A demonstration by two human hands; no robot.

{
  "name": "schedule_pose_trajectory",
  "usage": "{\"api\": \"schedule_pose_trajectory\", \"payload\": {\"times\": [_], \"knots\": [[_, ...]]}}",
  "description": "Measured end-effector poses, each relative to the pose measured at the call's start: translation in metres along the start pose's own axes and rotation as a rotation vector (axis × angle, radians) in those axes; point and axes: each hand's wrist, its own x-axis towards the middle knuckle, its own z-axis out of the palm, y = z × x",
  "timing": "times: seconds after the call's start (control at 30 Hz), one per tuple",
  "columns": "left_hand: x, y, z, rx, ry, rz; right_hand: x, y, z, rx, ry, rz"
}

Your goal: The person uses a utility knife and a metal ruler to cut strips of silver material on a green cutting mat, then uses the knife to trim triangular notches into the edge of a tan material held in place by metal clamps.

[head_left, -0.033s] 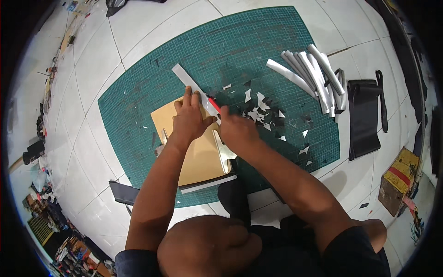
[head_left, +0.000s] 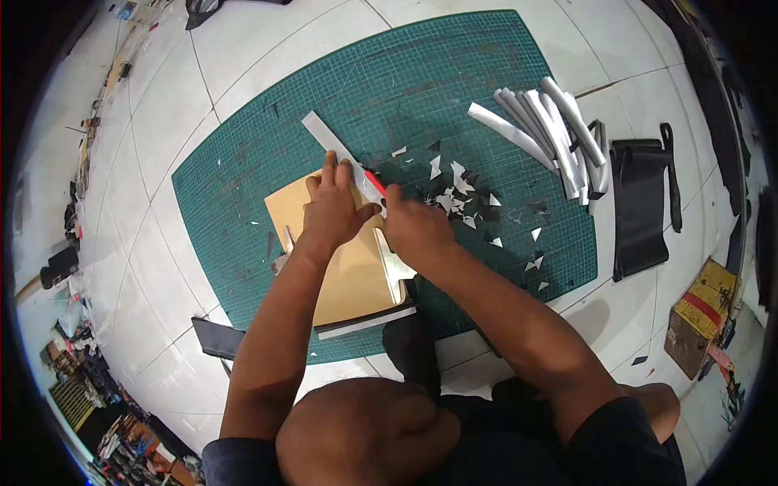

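Observation:
My left hand (head_left: pixel 334 206) lies with fingers spread on a tan board (head_left: pixel 348 279) and on the edge of a straight, pale, ruler-like strip (head_left: pixel 321 134). In my right hand (head_left: pixel 417 231) is a red-handled cutter (head_left: pixel 374 182), held along the strip's right edge; its blade is too small to make out. Two metal pieces (head_left: pixel 395 263) sit on the board's sides. Under it, dark and white layers (head_left: pixel 369 322) show at the near edge. Black and white scraps (head_left: pixel 454 194) lie just right of the cutter on the green cutting mat (head_left: pixel 267 130).
A bundle of silvery-white strips (head_left: pixel 559 138) lies at the mat's right side. Beyond it, on the tiled floor (head_left: pixel 251 49), is a folded black sheet (head_left: pixel 640 211). A worn yellow and brown box (head_left: pixel 701 320) stands at the far right, and clutter (head_left: pixel 138 437) fills the lower left.

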Motion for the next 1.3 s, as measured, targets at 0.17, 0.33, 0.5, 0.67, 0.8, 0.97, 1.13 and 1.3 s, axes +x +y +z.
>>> {"api": "schedule_pose_trajectory", "payload": {"times": [0.17,0.33,0.5,0.67,0.8,0.97,1.13,1.3], "knots": [[-0.001,0.001,-0.004,-0.004,0.011,0.014,-0.006,0.001,-0.003,0.008,-0.026,0.003],[0.0,0.0,-0.002,0.019,0.006,0.011,-0.03,0.015,-0.01,-0.067,-0.129,0.054],[-0.001,-0.002,0.002,0.032,0.009,0.02,-0.035,0.01,-0.016,0.041,-0.026,0.051],[0.001,-0.003,0.004,0.006,0.015,0.038,-0.009,0.003,-0.001,0.064,0.051,0.032],[0.002,-0.004,0.004,0.007,0.026,0.036,-0.001,-0.001,-0.004,0.077,-0.028,0.021],[0.004,-0.005,0.004,0.03,0.042,0.053,-0.016,0.006,-0.004,-0.017,-0.004,0.027],[-0.002,-0.003,0.003,0.0,0.03,0.069,-0.04,0.014,-0.016,-0.035,-0.091,0.027],[0.001,-0.003,0.001,0.019,0.051,0.041,-0.027,0.002,-0.017,0.012,-0.001,0.065]]}}
